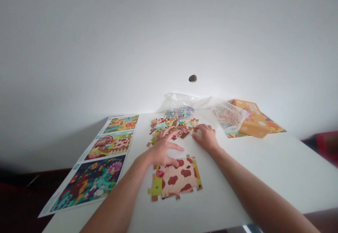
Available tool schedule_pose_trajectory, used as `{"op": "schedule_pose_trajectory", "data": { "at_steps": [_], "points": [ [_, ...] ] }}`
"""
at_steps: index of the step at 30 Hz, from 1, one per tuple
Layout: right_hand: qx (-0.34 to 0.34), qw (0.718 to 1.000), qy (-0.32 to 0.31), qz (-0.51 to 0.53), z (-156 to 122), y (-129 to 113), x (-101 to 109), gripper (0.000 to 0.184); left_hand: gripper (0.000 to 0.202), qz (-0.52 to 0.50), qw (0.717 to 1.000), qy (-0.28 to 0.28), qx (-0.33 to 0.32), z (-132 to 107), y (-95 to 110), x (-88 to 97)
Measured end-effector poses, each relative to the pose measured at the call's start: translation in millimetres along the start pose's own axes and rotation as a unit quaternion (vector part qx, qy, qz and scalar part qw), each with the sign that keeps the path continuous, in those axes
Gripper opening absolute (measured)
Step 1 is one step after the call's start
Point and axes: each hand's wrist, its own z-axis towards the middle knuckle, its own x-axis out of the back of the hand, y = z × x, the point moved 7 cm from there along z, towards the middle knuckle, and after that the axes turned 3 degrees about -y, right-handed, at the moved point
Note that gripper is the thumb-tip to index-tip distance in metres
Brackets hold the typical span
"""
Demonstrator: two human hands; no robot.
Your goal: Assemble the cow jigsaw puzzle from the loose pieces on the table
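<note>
A joined section of jigsaw puzzle, showing a cow with brown patches, lies on the white table between my forearms. My left hand is open, fingers spread; its fingertips reach the near side of a heap of loose puzzle pieces, and its thumb is over the section's upper edge. At the heap's right side, my right hand has its fingers curled together, closed on a small puzzle piece. The left hand covers part of the heap.
A sheet with three printed pictures lies on the left. Behind the heap sits a clear plastic bag holding more pieces. Another clear bag leans on an orange box at the right. The wall has a hole.
</note>
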Motion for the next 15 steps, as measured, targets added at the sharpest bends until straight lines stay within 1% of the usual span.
{"op": "schedule_pose_trajectory", "data": {
  "at_steps": [4,6,8,9,10,12,13,15],
  "points": [
    [-0.046,0.998,0.040,0.007,0.9,8.6,4.1,0.039,0.048,0.003,1.000,-0.007,0.021,-1.6,-9.4,-0.9],
    [-0.043,0.998,0.038,-0.003,0.0,7.4,3.9,0.047,0.046,0.008,0.999,0.002,0.031,-2.2,-15.8,-0.5],
    [0.000,1.000,0.022,-0.019,-2.2,-1.6,1.7,0.053,0.045,0.022,0.998,0.037,0.055,-2.4,-24.1,3.0],
    [0.035,0.999,0.011,-0.030,-3.9,-9.1,-0.1,0.053,0.044,0.035,0.994,0.069,0.082,-2.8,-30.1,6.6],
    [0.073,0.996,0.001,-0.042,-5.9,-17.6,-2.1,0.052,0.042,0.050,0.986,0.108,0.116,-4.0,-37.0,10.8],
    [0.134,0.989,-0.010,-0.067,-8.7,-33.7,-5.9,0.045,0.039,0.080,0.957,0.185,0.208,-9.5,-53.0,18.6],
    [0.149,0.986,-0.008,-0.076,-8.6,-40.1,-7.4,0.041,0.041,0.088,0.944,0.200,0.246,-11.9,-60.1,19.1],
    [0.156,0.984,0.001,-0.081,-4.8,-50.3,-10.5,0.036,0.042,0.086,0.938,0.195,0.274,-12.4,-69.7,14.7]
  ]
}}
